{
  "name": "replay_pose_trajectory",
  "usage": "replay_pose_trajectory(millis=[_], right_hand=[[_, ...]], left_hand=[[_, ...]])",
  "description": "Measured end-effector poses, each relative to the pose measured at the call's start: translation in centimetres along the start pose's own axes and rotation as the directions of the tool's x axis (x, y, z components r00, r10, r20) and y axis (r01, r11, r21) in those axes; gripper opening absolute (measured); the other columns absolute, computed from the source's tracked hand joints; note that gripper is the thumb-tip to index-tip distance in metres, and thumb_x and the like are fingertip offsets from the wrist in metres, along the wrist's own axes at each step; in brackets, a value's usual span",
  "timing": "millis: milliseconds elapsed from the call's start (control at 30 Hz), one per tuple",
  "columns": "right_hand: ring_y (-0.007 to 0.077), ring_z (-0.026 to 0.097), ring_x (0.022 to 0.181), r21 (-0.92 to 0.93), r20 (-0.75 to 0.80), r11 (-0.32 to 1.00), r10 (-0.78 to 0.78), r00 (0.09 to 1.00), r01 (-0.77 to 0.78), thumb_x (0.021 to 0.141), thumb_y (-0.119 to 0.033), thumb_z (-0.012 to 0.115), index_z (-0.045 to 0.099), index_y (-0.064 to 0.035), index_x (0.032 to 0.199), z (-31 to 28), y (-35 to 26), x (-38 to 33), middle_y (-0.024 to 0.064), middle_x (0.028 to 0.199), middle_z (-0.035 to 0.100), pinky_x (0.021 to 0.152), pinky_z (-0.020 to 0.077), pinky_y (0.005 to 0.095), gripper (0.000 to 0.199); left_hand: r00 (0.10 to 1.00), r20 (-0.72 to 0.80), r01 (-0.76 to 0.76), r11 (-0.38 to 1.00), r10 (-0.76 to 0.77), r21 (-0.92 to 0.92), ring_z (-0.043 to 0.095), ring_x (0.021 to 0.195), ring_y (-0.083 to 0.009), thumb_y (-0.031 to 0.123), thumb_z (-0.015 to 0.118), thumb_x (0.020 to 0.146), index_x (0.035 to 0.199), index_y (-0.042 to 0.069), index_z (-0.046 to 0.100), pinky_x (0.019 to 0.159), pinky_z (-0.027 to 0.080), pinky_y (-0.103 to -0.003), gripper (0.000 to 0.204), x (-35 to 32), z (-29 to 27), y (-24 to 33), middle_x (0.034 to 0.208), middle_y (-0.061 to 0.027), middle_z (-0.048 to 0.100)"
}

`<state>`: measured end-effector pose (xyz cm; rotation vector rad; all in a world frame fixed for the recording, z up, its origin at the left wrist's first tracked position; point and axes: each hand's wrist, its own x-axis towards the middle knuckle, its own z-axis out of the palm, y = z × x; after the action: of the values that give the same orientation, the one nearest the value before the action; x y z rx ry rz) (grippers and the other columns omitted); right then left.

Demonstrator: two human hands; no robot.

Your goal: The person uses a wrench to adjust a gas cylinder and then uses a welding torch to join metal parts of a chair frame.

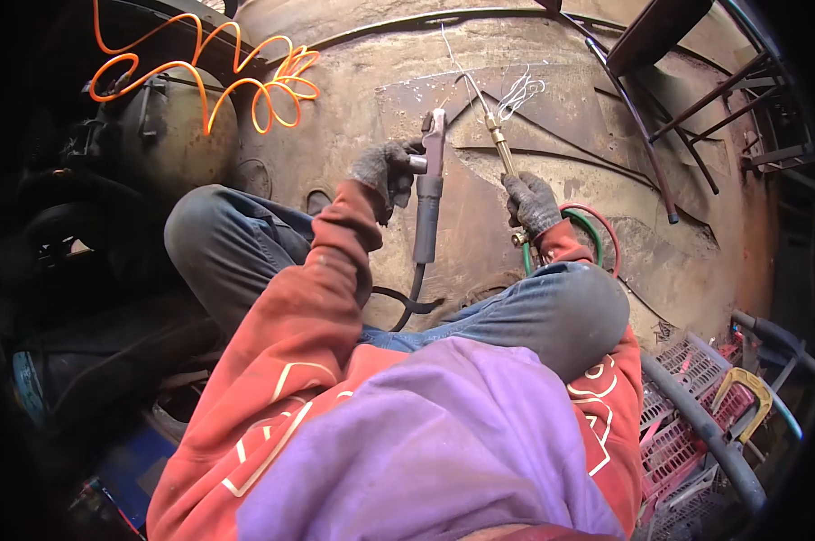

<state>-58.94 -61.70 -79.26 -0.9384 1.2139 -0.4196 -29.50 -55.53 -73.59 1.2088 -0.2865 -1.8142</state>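
Note:
My left hand (pixel 385 176), in a grey work glove, is closed on the side of a welding electrode holder (pixel 428 216). The holder stands nearly upright in view, with a flat metal head, a grey round handle and a black cable at its lower end. A short metal cylinder (pixel 418 164) sticks out between the glove and the head. My right hand (pixel 532 203), also gloved, is wrapped round the brass body of a gas torch (pixel 498 137). Its thin bent neck points away from me, toward the upper left. Whether the torch is lit, I cannot tell.
Loops of thin white wire (pixel 520 95) lie beside the torch neck. Red and green hoses (pixel 597 230) curl by my right knee. An orange coiled hose (pixel 286 77) hangs over a tank (pixel 178 117). A metal-legged stand (pixel 646 126), pink crates (pixel 673 460) and a yellow clamp (pixel 750 397) are at right.

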Motion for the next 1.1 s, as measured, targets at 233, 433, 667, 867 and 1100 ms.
replay_pose_trajectory(millis=[233, 433, 667, 867, 1100], right_hand=[[0.0106, 0.044, 0.046, 0.072, -0.011, 0.997, -0.038, 0.999, 0.039, 0.098, -0.036, 0.065, 0.060, -0.0110, 0.089, -0.2, 0.3, -1.0, -0.0014, 0.060, 0.049, 0.043, 0.0379, 0.0292, 0.028], [0.0101, 0.045, 0.047, 0.194, -0.063, 0.934, -0.293, 0.954, 0.300, 0.103, -0.035, 0.059, 0.063, 0.0011, 0.122, -2.6, -3.7, -2.7, -0.0021, 0.060, 0.048, 0.049, 0.0484, 0.0296, 0.041], [0.0105, 0.046, 0.050, 0.284, -0.095, 0.806, -0.515, 0.852, 0.519, 0.103, -0.032, 0.059, 0.057, 0.0078, 0.129, -6.7, -10.0, -6.0, 0.0004, 0.062, 0.050, 0.053, 0.0484, 0.0308, 0.047], [0.0114, 0.049, 0.058, 0.299, -0.103, 0.806, -0.505, 0.857, 0.511, 0.103, -0.042, 0.057, 0.052, 0.0050, 0.135, -7.6, -12.2, -7.3, -0.0030, 0.062, 0.047, 0.067, 0.0490, 0.0327, 0.056], [0.0126, 0.050, 0.055, 0.210, -0.118, 0.836, -0.492, 0.862, 0.506, 0.103, -0.044, 0.057, 0.052, 0.0003, 0.138, -7.7, -16.2, -8.3, -0.0037, 0.063, 0.048, 0.063, 0.0517, 0.0316, 0.057]], left_hand=[[0.998, -0.019, -0.046, 0.977, 0.051, 0.207, 0.054, 0.048, -0.0161, 0.018, 0.069, 0.083, 0.109, 0.006, 0.074, 0.038, 0.040, -0.030, 0.030, -1.8, 1.7, 2.0, 0.067, -0.0055, 0.060], [0.636, -0.372, 0.016, 0.470, 0.676, 0.882, 0.070, 0.078, -0.0357, 0.025, 0.063, 0.085, 0.110, 0.000, 0.072, 0.069, 0.053, -0.043, 0.037, -0.8, 0.5, 1.3, 0.088, -0.0197, 0.073], [0.657, -0.364, 0.447, 0.048, 0.660, 0.893, 0.069, 0.101, -0.0422, 0.025, 0.066, 0.085, 0.112, 0.005, 0.070, 0.088, 0.052, -0.049, 0.034, 4.2, -5.7, -0.4, 0.102, -0.0267, 0.070], [0.747, -0.125, 0.344, -0.219, 0.653, 0.913, 0.068, 0.099, -0.0382, 0.025, 0.067, 0.088, 0.113, 0.003, 0.069, 0.090, 0.051, -0.046, 0.033, 4.0, -6.6, -3.4, 0.104, -0.0229, 0.070], [0.636, -0.307, 0.380, 0.060, 0.708, 0.923, 0.067, 0.097, -0.0297, 0.020, 0.065, 0.094, 0.113, 0.003, 0.069, 0.088, 0.051, -0.041, 0.026, 4.2, -5.9, -6.2, 0.103, -0.0166, 0.069]])
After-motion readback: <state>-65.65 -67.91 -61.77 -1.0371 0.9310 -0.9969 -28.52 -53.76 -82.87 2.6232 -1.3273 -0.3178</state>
